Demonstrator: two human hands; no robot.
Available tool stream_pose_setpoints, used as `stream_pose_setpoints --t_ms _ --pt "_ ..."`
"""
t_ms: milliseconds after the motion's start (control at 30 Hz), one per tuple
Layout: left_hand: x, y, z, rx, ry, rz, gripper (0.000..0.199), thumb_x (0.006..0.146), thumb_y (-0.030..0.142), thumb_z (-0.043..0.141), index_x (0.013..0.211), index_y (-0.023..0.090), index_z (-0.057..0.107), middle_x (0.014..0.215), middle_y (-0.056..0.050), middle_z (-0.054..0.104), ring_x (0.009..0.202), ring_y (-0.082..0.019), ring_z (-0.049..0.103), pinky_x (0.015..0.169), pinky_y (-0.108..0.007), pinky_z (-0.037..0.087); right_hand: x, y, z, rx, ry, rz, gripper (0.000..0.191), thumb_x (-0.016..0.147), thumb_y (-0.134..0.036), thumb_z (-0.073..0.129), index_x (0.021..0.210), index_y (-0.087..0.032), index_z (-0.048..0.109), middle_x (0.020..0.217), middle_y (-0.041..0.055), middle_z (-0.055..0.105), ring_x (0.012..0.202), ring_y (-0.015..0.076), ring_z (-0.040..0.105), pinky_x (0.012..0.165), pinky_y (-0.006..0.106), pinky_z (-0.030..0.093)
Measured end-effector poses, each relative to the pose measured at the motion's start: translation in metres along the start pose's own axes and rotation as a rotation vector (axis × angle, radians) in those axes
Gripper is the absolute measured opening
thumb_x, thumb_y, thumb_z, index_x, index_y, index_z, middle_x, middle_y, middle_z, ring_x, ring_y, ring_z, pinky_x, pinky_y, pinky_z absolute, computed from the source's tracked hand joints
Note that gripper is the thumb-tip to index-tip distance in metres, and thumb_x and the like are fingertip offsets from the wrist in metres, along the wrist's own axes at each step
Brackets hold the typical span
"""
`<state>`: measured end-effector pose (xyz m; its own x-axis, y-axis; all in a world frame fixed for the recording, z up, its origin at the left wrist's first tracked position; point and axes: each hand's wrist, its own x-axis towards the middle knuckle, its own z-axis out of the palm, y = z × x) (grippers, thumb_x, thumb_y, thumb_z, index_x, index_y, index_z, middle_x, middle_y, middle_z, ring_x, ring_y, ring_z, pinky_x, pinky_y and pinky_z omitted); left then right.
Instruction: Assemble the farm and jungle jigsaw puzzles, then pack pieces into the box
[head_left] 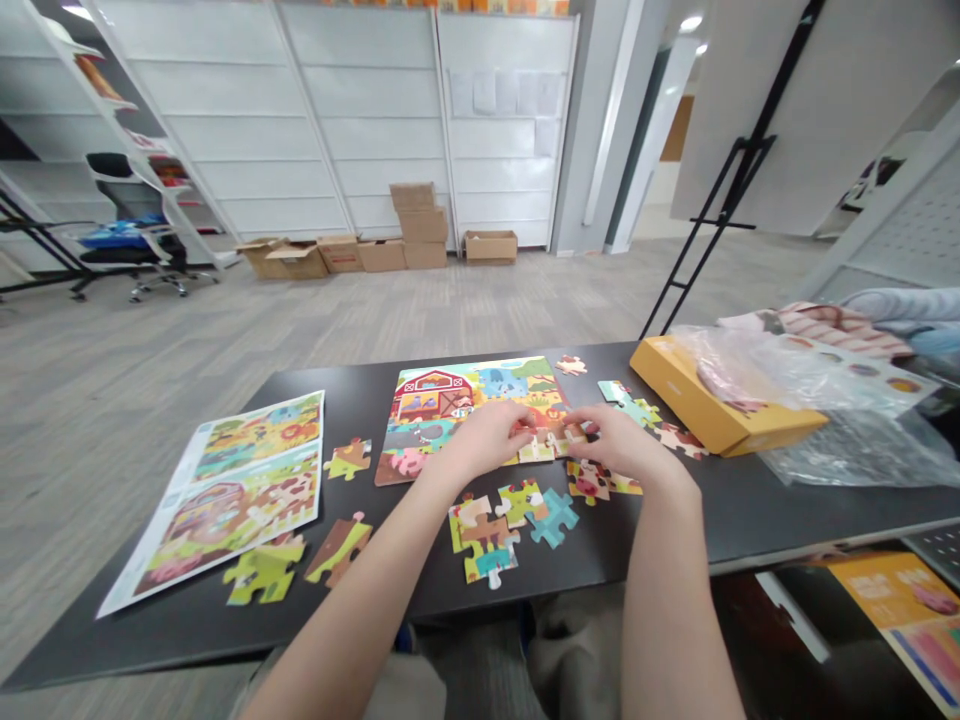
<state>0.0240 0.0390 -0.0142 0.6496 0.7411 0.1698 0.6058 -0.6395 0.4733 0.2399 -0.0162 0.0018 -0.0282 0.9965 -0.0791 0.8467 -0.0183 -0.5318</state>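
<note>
My left hand [484,442] and my right hand [619,445] meet at the lower right of a part-built farm jigsaw [450,405], their fingertips pinching jigsaw pieces [544,437] there. A red barn shows in the jigsaw's upper left. Below my hands lies a heap of loose pieces [484,530], with a teal piece [555,518] at its right. More loose pieces [262,570] lie near a printed picture sheet [232,490] on the left. Several others are scattered to the right of the jigsaw, including a brown-and-white one [681,440].
The puzzle sits on a dark table [180,635]. At its right stand a yellow box [720,400] and a clear plastic bag [847,440]. A black easel [720,220] rises behind. Cardboard boxes [390,250] line the far wall, near an office chair [131,230].
</note>
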Motion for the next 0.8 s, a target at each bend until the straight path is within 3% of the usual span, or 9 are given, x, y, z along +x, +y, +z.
stream_pose_setpoints --t_ms 133,267,500,800 --pt "-0.010 0.004 -0.001 0.117 -0.015 -0.025 0.025 0.089 0.037 0.062 0.106 0.020 0.071 0.106 -0.007 0.074 0.098 -0.026 0.067 0.085 -0.037 0.052 0.003 0.007 0.004 0.000 0.009 -0.033 0.028 0.074 -0.022 0.071 0.100 -0.019 0.076 0.092 0.0046 0.071 0.081 0.0198 0.064 0.068 0.025 0.046" --pt "-0.015 0.008 -0.003 0.142 -0.066 0.065 0.035 0.082 0.044 0.074 0.110 0.023 0.070 0.112 -0.006 0.072 0.108 -0.027 0.063 0.091 -0.037 0.051 0.004 0.013 0.006 -0.016 0.030 -0.075 0.027 0.074 -0.026 0.073 0.100 -0.018 0.077 0.096 0.0066 0.070 0.084 0.0204 0.064 0.071 0.026 0.045" --pt "-0.015 0.012 0.003 0.192 -0.045 0.090 0.037 0.087 0.051 0.068 0.112 0.023 0.071 0.108 -0.007 0.070 0.105 -0.027 0.063 0.088 -0.038 0.052 0.003 0.011 0.006 -0.030 0.035 -0.082 0.024 0.074 -0.025 0.072 0.096 -0.017 0.077 0.092 0.0061 0.070 0.084 0.0204 0.063 0.071 0.026 0.045" --pt "-0.007 0.017 0.013 0.263 -0.048 0.249 0.024 0.097 0.034 0.056 0.103 0.018 0.073 0.107 -0.008 0.072 0.106 -0.024 0.064 0.096 -0.037 0.051 0.004 0.010 0.006 -0.024 0.049 -0.074 0.026 0.072 -0.023 0.073 0.097 -0.017 0.076 0.095 0.0073 0.070 0.085 0.0216 0.065 0.077 0.028 0.048"
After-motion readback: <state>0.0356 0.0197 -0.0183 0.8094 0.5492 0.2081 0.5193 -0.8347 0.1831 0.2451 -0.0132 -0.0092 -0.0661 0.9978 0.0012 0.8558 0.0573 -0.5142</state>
